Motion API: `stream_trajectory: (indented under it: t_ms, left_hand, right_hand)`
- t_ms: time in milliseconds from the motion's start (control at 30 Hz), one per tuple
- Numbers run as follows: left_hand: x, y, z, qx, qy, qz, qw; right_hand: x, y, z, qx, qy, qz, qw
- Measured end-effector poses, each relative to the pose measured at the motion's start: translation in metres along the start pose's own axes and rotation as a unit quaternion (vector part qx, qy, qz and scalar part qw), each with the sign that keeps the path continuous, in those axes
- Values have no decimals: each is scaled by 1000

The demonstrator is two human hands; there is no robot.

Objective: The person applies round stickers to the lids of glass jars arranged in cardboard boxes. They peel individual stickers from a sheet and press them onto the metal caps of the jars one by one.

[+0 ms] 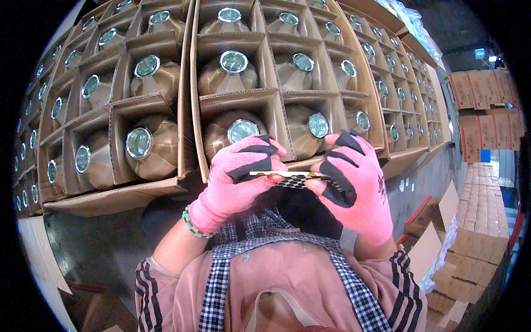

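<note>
Both gloved hands, left hand (239,176) & right hand (354,182), pinch a sticker sheet (293,178) w/ dots left; bottles (232,69) in boxes (193,105) look unstickered.

Divided cardboard cartons (182,99) holding brown bottles (227,74); stacked boxes (481,216) right.

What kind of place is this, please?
Probably a packing area in a factory or warehouse: open cardboard cartons with dividers hold rows of capped brown bottles, flat boxes are stacked at the right, and gloved hands hold a sticker sheet.
</note>
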State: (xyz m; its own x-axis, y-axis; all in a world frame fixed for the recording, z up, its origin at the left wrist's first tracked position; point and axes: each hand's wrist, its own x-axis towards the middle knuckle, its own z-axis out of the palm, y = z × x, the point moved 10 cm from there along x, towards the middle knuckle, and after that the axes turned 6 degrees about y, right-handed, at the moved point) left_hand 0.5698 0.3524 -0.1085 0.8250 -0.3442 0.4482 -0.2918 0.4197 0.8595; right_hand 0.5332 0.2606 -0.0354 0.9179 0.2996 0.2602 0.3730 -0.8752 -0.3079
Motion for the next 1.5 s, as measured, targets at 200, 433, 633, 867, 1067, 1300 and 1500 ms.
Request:
stream_trajectory:
  t_ms: [200, 433, 633, 867, 1067, 1300, 1500]
  left_hand:
    - [0, -1, 3, 29, -20, 2, 999]
    - [-3, -13, -5, -64, 54, -77, 994]
    - [1, -13, -4, -19, 36, -79, 996]
    - [1, -15, 0, 9, -5, -49, 999]
    - [-1, -20, -3, 3, 6, -80, 997]
    - [-1, -26, -6, 2, 12, -108, 994]
    - [-2, -29, -8, 6, 20, -115, 993]
  right_hand:
    - [1, -5, -8, 27, 61, 0, 998]
    - [-3, -3, 0, 1, 36, -20, 999]
    - [-2, -1, 2, 11, 41, -16, 999]
    - [2, -3, -5, 36, 74, -5, 997]
    - [-4, 3, 4, -2, 50, -4, 999]
    - [2, -9, -3, -61, 83, -32, 994]
    - [-3, -19, -2, -89, 96, -106, 986]
